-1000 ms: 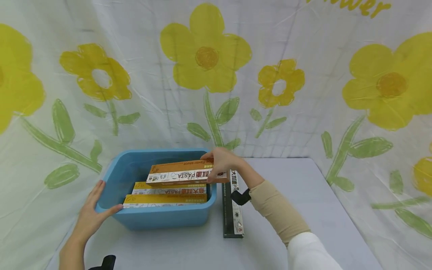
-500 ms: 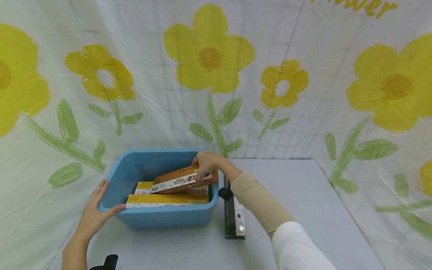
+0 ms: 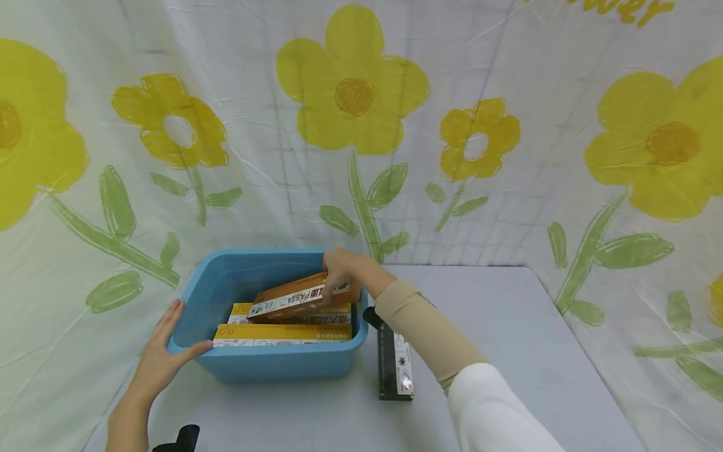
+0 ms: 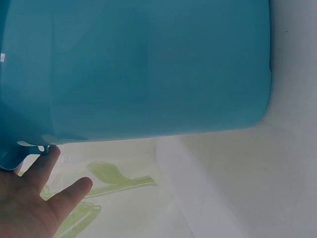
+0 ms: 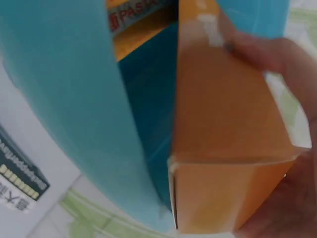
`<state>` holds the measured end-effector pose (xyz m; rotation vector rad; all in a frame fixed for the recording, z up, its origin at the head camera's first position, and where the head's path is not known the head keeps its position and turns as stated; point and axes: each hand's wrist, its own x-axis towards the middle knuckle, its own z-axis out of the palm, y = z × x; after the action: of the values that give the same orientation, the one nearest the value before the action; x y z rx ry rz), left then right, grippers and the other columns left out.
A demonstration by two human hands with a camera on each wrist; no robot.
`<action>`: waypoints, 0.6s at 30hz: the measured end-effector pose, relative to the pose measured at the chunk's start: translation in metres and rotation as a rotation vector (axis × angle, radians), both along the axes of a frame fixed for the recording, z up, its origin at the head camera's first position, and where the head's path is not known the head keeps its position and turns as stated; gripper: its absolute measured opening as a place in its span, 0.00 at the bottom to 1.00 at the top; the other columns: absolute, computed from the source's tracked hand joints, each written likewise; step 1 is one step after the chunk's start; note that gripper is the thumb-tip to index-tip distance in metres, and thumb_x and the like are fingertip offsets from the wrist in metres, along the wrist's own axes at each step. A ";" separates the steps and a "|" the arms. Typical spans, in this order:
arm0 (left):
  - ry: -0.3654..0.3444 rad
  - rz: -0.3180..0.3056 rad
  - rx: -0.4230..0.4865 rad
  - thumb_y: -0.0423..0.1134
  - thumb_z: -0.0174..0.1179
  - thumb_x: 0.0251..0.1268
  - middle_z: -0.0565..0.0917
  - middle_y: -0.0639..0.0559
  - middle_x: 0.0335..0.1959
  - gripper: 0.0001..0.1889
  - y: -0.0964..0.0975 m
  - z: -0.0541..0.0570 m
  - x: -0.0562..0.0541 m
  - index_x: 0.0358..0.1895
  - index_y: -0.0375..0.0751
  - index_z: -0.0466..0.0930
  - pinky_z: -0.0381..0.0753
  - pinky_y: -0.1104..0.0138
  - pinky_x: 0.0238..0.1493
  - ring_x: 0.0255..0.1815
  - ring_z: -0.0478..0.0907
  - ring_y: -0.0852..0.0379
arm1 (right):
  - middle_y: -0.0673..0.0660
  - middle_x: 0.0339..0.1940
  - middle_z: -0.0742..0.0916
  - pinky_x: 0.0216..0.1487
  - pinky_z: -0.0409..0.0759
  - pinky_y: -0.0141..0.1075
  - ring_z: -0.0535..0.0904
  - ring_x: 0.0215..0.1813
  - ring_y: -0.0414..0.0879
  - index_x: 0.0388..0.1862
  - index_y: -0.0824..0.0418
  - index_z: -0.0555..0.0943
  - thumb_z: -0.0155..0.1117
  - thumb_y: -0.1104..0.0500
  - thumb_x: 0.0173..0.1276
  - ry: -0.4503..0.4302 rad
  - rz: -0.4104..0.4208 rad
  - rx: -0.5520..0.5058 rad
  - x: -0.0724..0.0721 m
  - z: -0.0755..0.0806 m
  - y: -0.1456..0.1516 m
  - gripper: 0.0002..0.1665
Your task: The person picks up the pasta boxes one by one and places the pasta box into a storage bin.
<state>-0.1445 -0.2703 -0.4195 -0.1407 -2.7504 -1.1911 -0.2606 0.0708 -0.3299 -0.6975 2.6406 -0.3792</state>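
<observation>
My right hand (image 3: 341,271) grips the right end of an orange-brown pasta box (image 3: 290,300) inside a blue plastic bin (image 3: 277,366). This box sits tilted, its right end higher, with its left end over a yellow pasta box (image 3: 240,311). Another yellow pasta box (image 3: 282,333) lies along the bin's front wall. In the right wrist view, the end of the held box (image 5: 223,114) shows close up, with fingers on its side. My left hand (image 3: 159,365) touches the bin's front left corner, fingers spread along the rim. The left wrist view shows that hand (image 4: 37,198) below the bin wall.
A black pasta box (image 3: 388,370) lies lengthwise on the pale table (image 3: 519,351), just right of the bin and partly under my right forearm. A white curtain with yellow flowers (image 3: 353,97) hangs directly behind the table and at its sides.
My right hand has moved left and carried the orange-brown box from above the bin's right rim lower into the bin, tilting it. My left hand has stayed at the rim.
</observation>
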 end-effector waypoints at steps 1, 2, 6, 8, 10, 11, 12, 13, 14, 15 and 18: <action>-0.003 -0.001 -0.001 0.49 0.65 0.60 0.37 0.38 0.79 0.52 0.000 0.000 0.000 0.79 0.41 0.38 0.46 0.24 0.58 0.75 0.35 0.27 | 0.55 0.37 0.85 0.32 0.79 0.34 0.79 0.33 0.45 0.44 0.63 0.83 0.78 0.51 0.53 0.023 0.000 0.019 0.000 0.000 -0.001 0.24; -0.004 -0.002 -0.001 0.49 0.65 0.60 0.37 0.38 0.79 0.52 0.000 0.000 -0.001 0.79 0.41 0.37 0.46 0.24 0.58 0.75 0.35 0.27 | 0.54 0.34 0.84 0.30 0.77 0.34 0.76 0.31 0.44 0.39 0.61 0.83 0.78 0.51 0.53 0.044 -0.002 0.034 -0.001 -0.001 -0.001 0.21; -0.004 0.001 -0.007 0.50 0.65 0.61 0.37 0.38 0.79 0.52 -0.002 0.000 0.000 0.79 0.42 0.37 0.45 0.24 0.59 0.75 0.34 0.27 | 0.49 0.23 0.76 0.24 0.68 0.33 0.67 0.24 0.41 0.27 0.54 0.77 0.77 0.50 0.54 0.094 -0.005 0.081 -0.002 -0.003 -0.008 0.17; 0.006 -0.001 -0.005 0.49 0.65 0.60 0.38 0.38 0.79 0.52 -0.003 0.000 0.001 0.79 0.42 0.38 0.45 0.24 0.59 0.75 0.35 0.28 | 0.48 0.20 0.72 0.23 0.64 0.33 0.64 0.22 0.40 0.24 0.53 0.73 0.76 0.50 0.55 0.111 -0.001 0.105 -0.003 -0.004 -0.012 0.18; 0.012 -0.008 -0.001 0.49 0.66 0.60 0.38 0.39 0.79 0.52 -0.002 -0.001 0.001 0.79 0.42 0.38 0.43 0.24 0.60 0.75 0.34 0.29 | 0.48 0.19 0.69 0.23 0.63 0.32 0.63 0.21 0.40 0.22 0.53 0.71 0.75 0.50 0.56 0.110 0.008 0.115 -0.004 -0.006 -0.017 0.20; 0.016 -0.012 0.003 0.48 0.66 0.60 0.38 0.39 0.79 0.52 -0.002 -0.001 0.002 0.79 0.42 0.39 0.43 0.24 0.60 0.76 0.34 0.29 | 0.48 0.19 0.70 0.23 0.63 0.33 0.63 0.21 0.40 0.23 0.54 0.72 0.75 0.51 0.56 0.104 0.010 0.114 -0.004 -0.007 -0.019 0.19; 0.017 -0.015 0.007 0.48 0.66 0.60 0.38 0.39 0.79 0.52 -0.002 -0.001 0.002 0.79 0.42 0.39 0.43 0.24 0.60 0.76 0.35 0.29 | 0.49 0.19 0.71 0.23 0.64 0.33 0.64 0.21 0.40 0.24 0.54 0.73 0.76 0.51 0.56 0.097 0.014 0.114 -0.004 -0.008 -0.021 0.18; 0.016 -0.016 0.008 0.48 0.66 0.60 0.38 0.39 0.79 0.52 -0.001 -0.001 0.002 0.79 0.42 0.39 0.43 0.24 0.60 0.76 0.35 0.29 | 0.50 0.20 0.72 0.23 0.64 0.33 0.64 0.22 0.41 0.25 0.56 0.76 0.76 0.51 0.57 0.086 0.019 0.110 -0.004 -0.010 -0.022 0.17; 0.012 -0.016 0.010 0.48 0.66 0.60 0.38 0.39 0.79 0.52 -0.001 -0.001 0.002 0.79 0.42 0.39 0.43 0.24 0.60 0.75 0.35 0.28 | 0.50 0.23 0.74 0.25 0.66 0.33 0.66 0.23 0.41 0.29 0.57 0.78 0.76 0.51 0.56 0.079 0.024 0.103 -0.004 -0.011 -0.024 0.15; 0.008 -0.016 0.013 0.48 0.66 0.60 0.38 0.39 0.79 0.52 0.000 -0.001 0.001 0.79 0.42 0.39 0.44 0.24 0.59 0.75 0.35 0.28 | 0.51 0.27 0.76 0.26 0.68 0.32 0.68 0.26 0.41 0.35 0.59 0.80 0.76 0.51 0.56 0.073 0.031 0.102 -0.004 -0.012 -0.026 0.16; -0.005 -0.006 0.014 0.48 0.66 0.60 0.39 0.38 0.79 0.52 0.000 0.000 0.001 0.79 0.43 0.39 0.46 0.23 0.58 0.75 0.35 0.27 | 0.54 0.40 0.80 0.33 0.73 0.33 0.73 0.35 0.43 0.50 0.60 0.81 0.76 0.49 0.57 0.083 0.060 0.127 -0.003 -0.015 -0.032 0.26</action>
<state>-0.1433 -0.2703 -0.4191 -0.1443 -2.7467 -1.2133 -0.2641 0.0383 -0.3448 -0.7648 2.6863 -0.1670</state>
